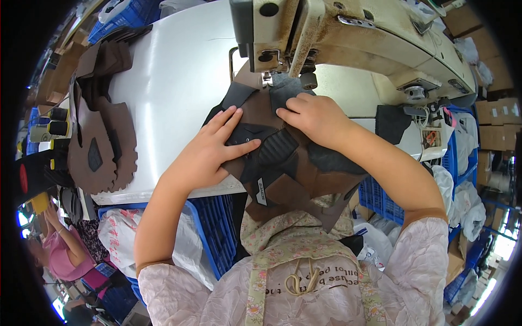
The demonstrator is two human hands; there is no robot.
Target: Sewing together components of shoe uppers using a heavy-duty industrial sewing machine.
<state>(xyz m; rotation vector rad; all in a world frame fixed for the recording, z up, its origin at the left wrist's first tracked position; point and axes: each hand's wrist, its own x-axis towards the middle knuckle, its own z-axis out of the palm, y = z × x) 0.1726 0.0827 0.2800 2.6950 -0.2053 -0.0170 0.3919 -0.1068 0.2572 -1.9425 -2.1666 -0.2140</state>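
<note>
Left hand (217,142) flat, fingers spread wide, pressed on brown and black shoe upper (283,163). Right hand (312,115) knuckles bent, fingertips pinning the same piece just below presser foot (266,79) of sewing machine (348,38). Upper spread on white bench (174,81), near edge draped toward lap. Stack of brown cut pieces (100,136) well to the left on bench. Blue crates (212,228) under bench.

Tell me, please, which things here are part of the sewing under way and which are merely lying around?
In use: brown and black shoe upper, left hand, right hand, sewing machine, white worktable.

Lying about: stack of brown cut pieces, blue crates, white plastic bags, cardboard boxes.
</note>
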